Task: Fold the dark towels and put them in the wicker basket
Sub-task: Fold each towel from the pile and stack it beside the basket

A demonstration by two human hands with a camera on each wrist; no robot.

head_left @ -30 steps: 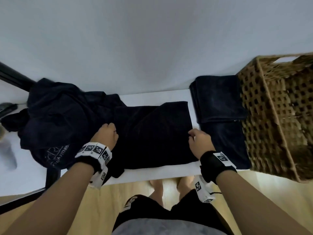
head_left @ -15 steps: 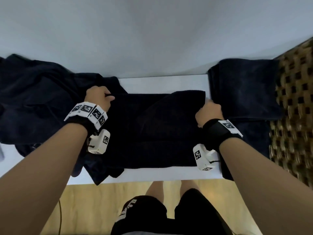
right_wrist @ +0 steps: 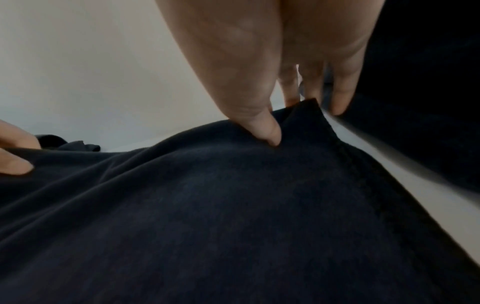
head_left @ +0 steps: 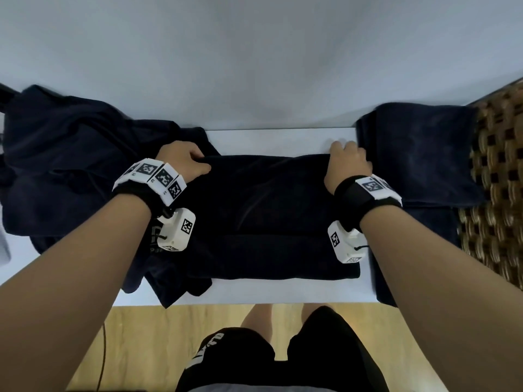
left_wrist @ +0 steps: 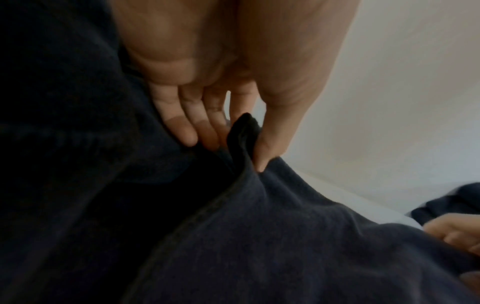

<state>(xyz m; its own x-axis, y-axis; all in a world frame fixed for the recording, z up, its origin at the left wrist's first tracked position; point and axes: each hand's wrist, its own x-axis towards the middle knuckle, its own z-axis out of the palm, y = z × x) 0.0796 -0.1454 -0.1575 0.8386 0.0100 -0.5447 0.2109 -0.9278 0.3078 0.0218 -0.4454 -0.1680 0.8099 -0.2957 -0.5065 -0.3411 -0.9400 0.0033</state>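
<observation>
A dark towel (head_left: pixel 268 210) lies across the middle of the white table (head_left: pixel 280 141), its upper layer raised in a hump. My left hand (head_left: pixel 186 162) pinches the towel's far left corner (left_wrist: pixel 244 131) between thumb and fingers. At the far right corner (right_wrist: pixel 306 111) my right hand (head_left: pixel 346 162) pinches the cloth the same way. A folded dark towel (head_left: pixel 418 154) lies to the right, against the wicker basket (head_left: pixel 498 176) at the frame's right edge.
A heap of unfolded dark cloth (head_left: pixel 70 165) covers the table's left end, partly under the towel. A pale wall (head_left: pixel 254 52) rises just behind the table. Wooden floor (head_left: pixel 158 335) and my legs show below the front edge.
Both hands have carried the towel's corners from the near side to the far side of the table. The view has shifted, so the basket sits further right.
</observation>
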